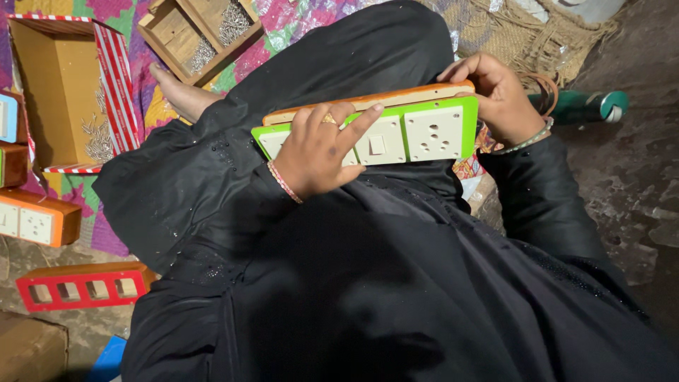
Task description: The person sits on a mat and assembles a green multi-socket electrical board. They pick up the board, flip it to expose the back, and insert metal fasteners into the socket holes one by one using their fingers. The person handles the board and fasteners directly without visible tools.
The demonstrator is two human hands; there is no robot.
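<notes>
Holding green-faced switchboard (396, 131) on your lap | left hand (322, 152) spread across its face, right hand (498, 95) gripping its right end | keep the wooden back (368, 101) flush, press evenly.

Open cardboard box (60, 92) with red-and-white striped edges at upper left; plain brown carton (28, 350) at lower left.

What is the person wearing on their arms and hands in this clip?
Both arms are in loose black sleeves. The left hand has a ring and a thin pink-and-gold bangle at the wrist. The right hand wears a thin pale green bangle at the wrist.
</notes>
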